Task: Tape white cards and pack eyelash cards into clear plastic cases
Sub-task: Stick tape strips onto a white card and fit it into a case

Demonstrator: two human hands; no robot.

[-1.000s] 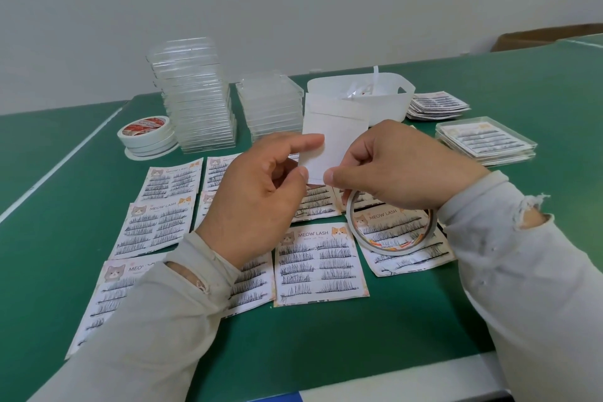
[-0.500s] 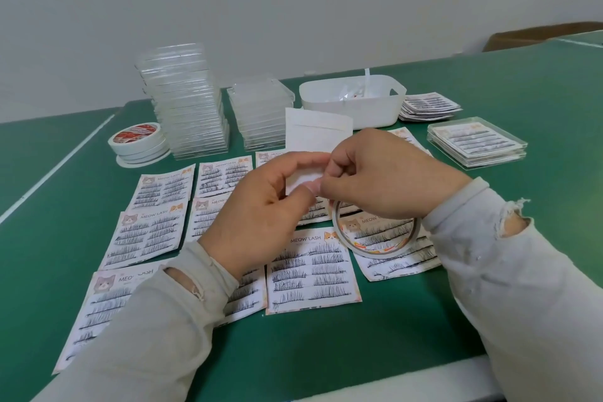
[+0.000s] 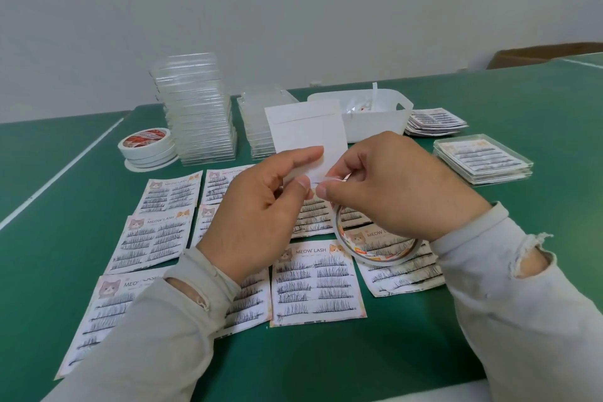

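My left hand (image 3: 261,215) pinches the lower edge of a white card (image 3: 306,134) and holds it upright above the table. My right hand (image 3: 391,186) pinches a thin strip of tape at the card's lower edge, and a thin tape roll (image 3: 375,245) hangs under its palm. Several eyelash cards (image 3: 316,284) with cat prints lie flat on the green table (image 3: 326,359) beneath both hands. Two stacks of clear plastic cases (image 3: 195,108) stand at the back.
A pile of tape rolls (image 3: 146,147) sits at the back left. A white tub (image 3: 375,121) stands behind the card, with a stack of eyelash cards (image 3: 437,122) to its right. A few packed cases (image 3: 483,160) lie at the right. A cardboard box (image 3: 548,54) is at the far right.
Both hands and the white card sank a little, then rose again. My right hand's fingertips have moved slightly away from my left thumb, drawing the tape strip out.
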